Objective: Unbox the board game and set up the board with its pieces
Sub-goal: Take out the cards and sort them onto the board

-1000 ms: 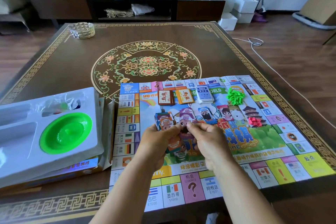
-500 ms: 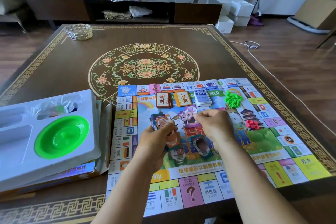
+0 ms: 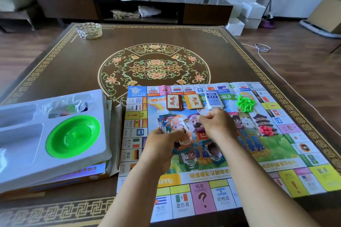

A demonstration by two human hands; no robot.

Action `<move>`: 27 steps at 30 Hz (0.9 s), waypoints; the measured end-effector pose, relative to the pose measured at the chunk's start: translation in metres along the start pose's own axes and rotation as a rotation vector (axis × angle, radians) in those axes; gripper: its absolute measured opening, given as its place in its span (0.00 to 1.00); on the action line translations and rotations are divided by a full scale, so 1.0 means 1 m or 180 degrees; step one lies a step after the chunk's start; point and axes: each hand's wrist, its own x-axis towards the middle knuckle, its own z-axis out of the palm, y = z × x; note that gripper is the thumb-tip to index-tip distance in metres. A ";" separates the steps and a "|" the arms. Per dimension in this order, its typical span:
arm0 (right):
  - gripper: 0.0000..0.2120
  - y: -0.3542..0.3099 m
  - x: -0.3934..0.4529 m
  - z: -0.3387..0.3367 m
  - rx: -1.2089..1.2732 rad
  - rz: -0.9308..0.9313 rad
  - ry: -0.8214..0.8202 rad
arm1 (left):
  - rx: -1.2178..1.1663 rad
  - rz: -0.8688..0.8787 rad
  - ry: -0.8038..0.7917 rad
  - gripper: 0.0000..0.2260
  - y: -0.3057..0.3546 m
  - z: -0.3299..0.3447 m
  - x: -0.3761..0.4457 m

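Note:
The game board (image 3: 287, 175) lies unfolded on the near right of the table. My left hand (image 3: 164, 143) grips a fanned stack of play-money notes (image 3: 170, 122) above the board's middle. My right hand (image 3: 215, 125) pinches a purple note (image 3: 195, 121) at the board's centre. Two more notes (image 3: 190, 160) lie on the board below my hands. Three card decks (image 3: 193, 101) sit in a row near the board's far edge. A heap of green houses (image 3: 245, 103) and a smaller heap of red pieces (image 3: 266, 130) rest on the right part.
The white plastic box insert (image 3: 27, 153) with a green dish (image 3: 72, 136) rests on the game box at the near left, a clear bag of pieces (image 3: 73, 105) in its far slot. A glass ashtray (image 3: 89, 30) stands at the table's far left. A white cable (image 3: 276, 72) runs along the floor.
My right hand has moved away from the stack in my left hand, up and right across the board with one note. Two notes now lie below my hands.

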 end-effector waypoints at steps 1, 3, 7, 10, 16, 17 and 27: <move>0.14 -0.001 -0.008 -0.003 0.0350 0.0012 -0.0123 | -0.0005 0.0029 -0.0013 0.04 0.000 0.000 0.000; 0.17 -0.003 -0.027 -0.010 0.1064 0.0080 -0.0490 | 0.0007 0.0090 -0.0062 0.03 0.000 0.001 -0.002; 0.07 0.003 -0.054 -0.009 0.1790 0.0123 -0.0851 | 0.0069 0.0088 -0.0156 0.03 -0.001 0.003 -0.007; 0.06 0.009 -0.054 -0.006 0.2017 0.0303 -0.0677 | 0.0054 0.0032 -0.0195 0.02 -0.001 0.004 -0.010; 0.05 0.015 -0.050 -0.002 0.2194 0.0469 -0.0691 | 0.0047 0.0090 -0.0075 0.03 -0.001 0.001 -0.004; 0.05 0.015 -0.049 -0.001 0.2179 0.0470 -0.0729 | 0.0040 0.0116 -0.0040 0.03 -0.001 0.000 -0.003; 0.04 0.022 -0.045 -0.003 0.2188 0.0580 -0.0816 | -0.0068 0.0071 -0.0054 0.01 -0.001 0.001 -0.002</move>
